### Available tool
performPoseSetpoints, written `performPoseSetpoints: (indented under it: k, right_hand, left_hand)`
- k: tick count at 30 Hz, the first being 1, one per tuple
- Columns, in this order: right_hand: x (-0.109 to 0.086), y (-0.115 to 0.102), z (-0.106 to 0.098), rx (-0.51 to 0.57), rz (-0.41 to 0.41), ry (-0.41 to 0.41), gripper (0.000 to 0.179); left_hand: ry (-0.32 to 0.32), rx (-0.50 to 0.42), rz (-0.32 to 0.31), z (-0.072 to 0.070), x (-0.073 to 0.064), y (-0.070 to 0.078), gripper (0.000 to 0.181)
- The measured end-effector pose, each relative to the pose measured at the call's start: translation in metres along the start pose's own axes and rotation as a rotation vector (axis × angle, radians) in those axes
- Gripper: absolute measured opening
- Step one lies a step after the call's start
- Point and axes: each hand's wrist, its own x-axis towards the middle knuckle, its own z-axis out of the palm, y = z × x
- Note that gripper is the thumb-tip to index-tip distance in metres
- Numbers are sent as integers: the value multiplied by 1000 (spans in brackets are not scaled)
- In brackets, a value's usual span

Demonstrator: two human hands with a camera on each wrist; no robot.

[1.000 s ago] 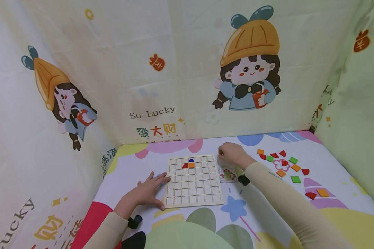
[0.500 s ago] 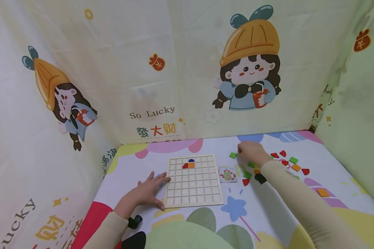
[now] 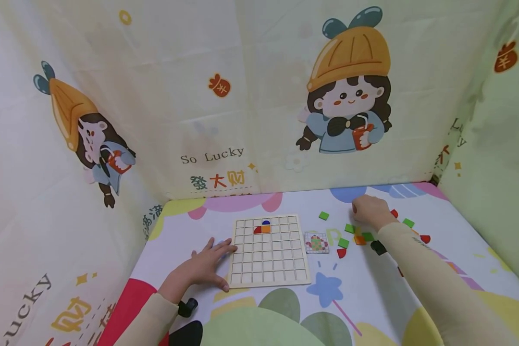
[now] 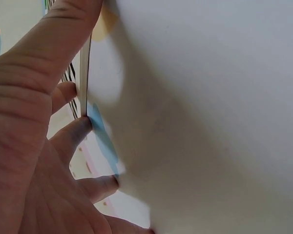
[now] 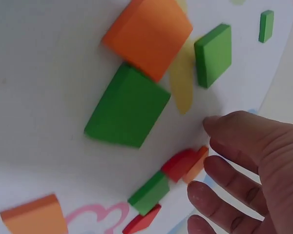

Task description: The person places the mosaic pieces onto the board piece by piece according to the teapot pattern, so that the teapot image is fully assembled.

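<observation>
The wooden grid board [image 3: 270, 264] lies flat, with a red rounded piece [image 3: 257, 230], an orange square [image 3: 265, 229] and a blue rounded piece [image 3: 265, 222] in its upper cells. My left hand [image 3: 201, 266] rests along the board's left edge, fingers spread; the left wrist view shows fingertips touching that edge. Over the scattered pieces at the right is my right hand [image 3: 372, 211]. Its fingers [image 5: 232, 190] are loosely bent, and nothing shows between them. A red piece [image 5: 178, 163] and an orange piece [image 5: 198, 163] lie close beyond the fingertips. Some pieces are hidden by the right arm.
A small pattern card [image 3: 316, 243] lies against the board's right side. Several green squares [image 3: 343, 243], an orange square [image 3: 360, 240] and a red piece [image 3: 341, 253] lie between card and right arm. A patterned cloth wall [image 3: 259, 120] rises behind the table.
My right hand has moved right, from beside the board's upper corner to above the scattered pieces. Pieces near the card have come out from behind the arm. My left hand has stayed put.
</observation>
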Motion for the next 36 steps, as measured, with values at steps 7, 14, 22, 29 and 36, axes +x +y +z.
performPoseSetpoints:
  k: [7,14,22,29,36]
  right_hand:
    - [-9,5,-10,-28,15,9,11]
    - [-11,10,-9,19,34,-25,13]
    - [-8,16,-10,154,71,-61,15]
    - [-5,25,-11,351,125,-86,20]
    - [-5,26,-12,503,149,-130,26]
  left_hand:
    - [-2,-1,2,-1,1,1,110]
    - [1,-2,1,-2,-1,1,110]
    - [0,-9,11,-1,-1,2,111]
    - [-3,-12,10,-2,-2,3,110]
    - [-5,-16,5,-2,-2,3,109]
